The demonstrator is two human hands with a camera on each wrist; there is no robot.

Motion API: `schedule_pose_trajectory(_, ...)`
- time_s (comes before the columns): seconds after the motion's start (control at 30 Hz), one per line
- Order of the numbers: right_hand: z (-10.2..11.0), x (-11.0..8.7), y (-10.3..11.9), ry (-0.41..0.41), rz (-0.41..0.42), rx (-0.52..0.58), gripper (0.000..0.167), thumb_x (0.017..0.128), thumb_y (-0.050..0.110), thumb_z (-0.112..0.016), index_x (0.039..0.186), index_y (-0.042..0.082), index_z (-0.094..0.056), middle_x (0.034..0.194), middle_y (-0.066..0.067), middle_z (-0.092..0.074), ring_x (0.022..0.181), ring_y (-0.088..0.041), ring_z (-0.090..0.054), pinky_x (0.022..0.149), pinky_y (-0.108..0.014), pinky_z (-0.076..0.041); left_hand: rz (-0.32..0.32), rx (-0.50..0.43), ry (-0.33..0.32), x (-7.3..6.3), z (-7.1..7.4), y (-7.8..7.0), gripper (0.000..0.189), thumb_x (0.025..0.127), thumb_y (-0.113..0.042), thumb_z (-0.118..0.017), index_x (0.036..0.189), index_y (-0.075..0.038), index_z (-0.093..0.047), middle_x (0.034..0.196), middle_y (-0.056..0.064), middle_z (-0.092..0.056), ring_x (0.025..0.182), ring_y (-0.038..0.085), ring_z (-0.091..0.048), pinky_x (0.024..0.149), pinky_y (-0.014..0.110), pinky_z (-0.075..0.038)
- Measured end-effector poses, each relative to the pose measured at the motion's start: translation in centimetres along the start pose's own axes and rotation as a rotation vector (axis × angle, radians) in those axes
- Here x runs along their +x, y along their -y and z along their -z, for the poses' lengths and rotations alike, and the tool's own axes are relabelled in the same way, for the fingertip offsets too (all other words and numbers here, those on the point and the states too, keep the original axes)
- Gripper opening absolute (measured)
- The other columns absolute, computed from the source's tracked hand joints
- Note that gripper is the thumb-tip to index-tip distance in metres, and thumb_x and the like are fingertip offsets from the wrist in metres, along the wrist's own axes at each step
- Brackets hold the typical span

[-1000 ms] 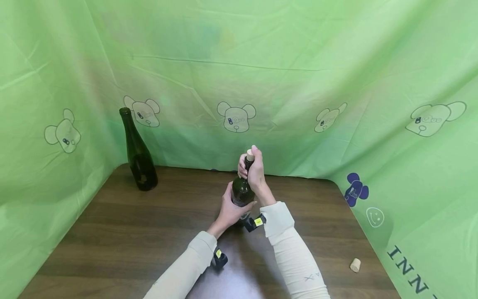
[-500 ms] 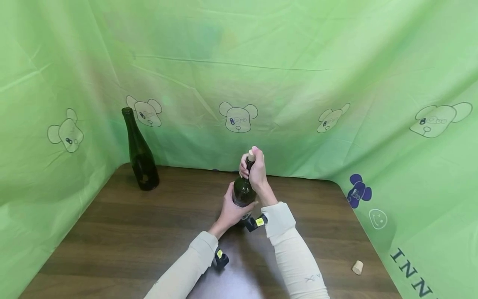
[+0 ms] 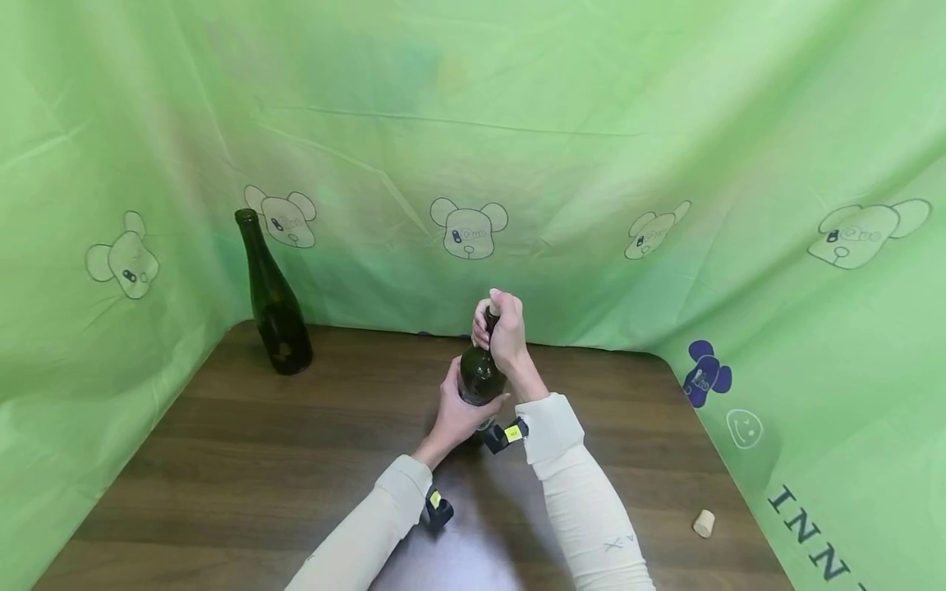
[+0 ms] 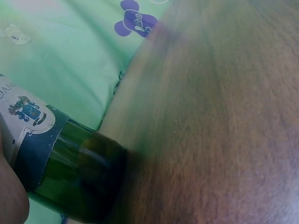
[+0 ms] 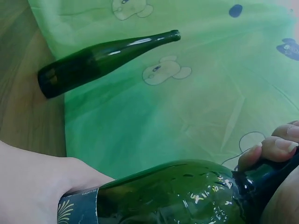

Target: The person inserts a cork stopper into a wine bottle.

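A green glass wine bottle (image 3: pixel 480 374) with a dark label stands on the table, between the two hands. Around its body the left hand (image 3: pixel 456 413) holds on, thumb to the right. The right hand (image 3: pixel 508 336) grips the neck, fingers curled round it from the far side. A pale cork (image 3: pixel 494 310) sits in the bottle's mouth, and the right thumb lies over its top, hiding most of it. In the left wrist view the bottle's base (image 4: pixel 84 172) meets the table. The right wrist view shows the bottle's shoulder (image 5: pixel 173 196) and curled right fingers (image 5: pixel 276 145).
A second green bottle (image 3: pixel 281 324), with no cork in its mouth, stands upright at the table's back left. A loose cork (image 3: pixel 704 523) lies near the right edge. Green printed cloth (image 3: pixel 473 148) hangs behind and at both sides of the wooden table (image 3: pixel 244 484).
The right thumb has shifted from beside the cork to over its top, so less cork shows. Both hands keep their hold on the bottle. The view has shifted slightly.
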State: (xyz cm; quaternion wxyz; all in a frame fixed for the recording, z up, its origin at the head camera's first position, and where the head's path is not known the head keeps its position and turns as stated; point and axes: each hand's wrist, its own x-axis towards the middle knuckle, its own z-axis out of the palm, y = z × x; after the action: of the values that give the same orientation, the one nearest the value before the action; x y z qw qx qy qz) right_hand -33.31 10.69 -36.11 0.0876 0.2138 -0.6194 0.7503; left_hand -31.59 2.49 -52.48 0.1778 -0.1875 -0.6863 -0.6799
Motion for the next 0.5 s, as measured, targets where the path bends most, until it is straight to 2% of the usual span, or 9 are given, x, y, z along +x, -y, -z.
schedule_pose_trajectory(0.07,0.0,0.1,-0.1,-0.006,0.007,-0.015,0.048,0.096,0.036,-0.029,0.054,0.015,-0.038,0.042,0.008,-0.034,0.034,-0.006,-0.028,0.035,-0.028,-0.027,0.005,0.012,-0.01,0.0,0.0,-0.3,0.077,0.071,-0.005,-0.09,0.136,-0.008,-0.051,0.123,0.012,-0.066,0.11,0.021,-0.062,0.099,0.034,-0.05)
schedule_pose_trajectory(0.13,0.0,0.0,-0.3,-0.01,0.011,-0.018,0.049,0.097,0.038,-0.028,0.054,0.015,-0.038,0.043,0.008,-0.034,0.035,-0.006,-0.029,0.035,-0.027,-0.027,0.0,0.015,-0.009,0.0,0.1,-1.3,0.075,0.071,-0.003,-0.089,0.136,-0.005,-0.051,0.122,0.014,-0.067,0.108,0.02,-0.063,0.098,0.034,-0.05)
schedule_pose_trajectory(0.3,0.1,-0.3,-0.5,0.008,-0.059,0.042,0.057,0.1,0.048,-0.018,0.055,0.018,-0.037,0.043,0.011,-0.033,0.036,-0.005,-0.028,0.037,-0.024,-0.025,-0.016,0.004,0.011,-0.3,0.5,-3.6,0.07,0.074,-0.006,-0.088,0.133,-0.002,-0.051,0.119,0.014,-0.067,0.106,0.017,-0.063,0.096,0.033,-0.051)
schedule_pose_trajectory(0.37,0.1,-0.3,-0.5,0.016,-0.09,0.057,0.058,0.1,0.05,-0.015,0.055,0.019,-0.037,0.043,0.012,-0.032,0.037,-0.005,-0.027,0.038,-0.023,-0.024,-0.013,0.006,0.008,-0.3,0.5,-3.8,0.07,0.074,-0.006,-0.088,0.133,-0.002,-0.051,0.119,0.013,-0.067,0.106,0.018,-0.063,0.096,0.034,-0.051)
schedule_pose_trajectory(0.5,-0.1,0.0,-0.4,0.003,-0.092,0.065,0.055,0.098,0.045,-0.018,0.054,0.02,-0.038,0.043,0.011,-0.033,0.036,-0.005,-0.027,0.038,-0.025,-0.023,-0.018,0.021,-0.006,-0.3,0.5,-4.1,0.07,0.073,-0.006,-0.088,0.133,-0.002,-0.052,0.119,0.014,-0.068,0.106,0.02,-0.064,0.095,0.035,-0.052)
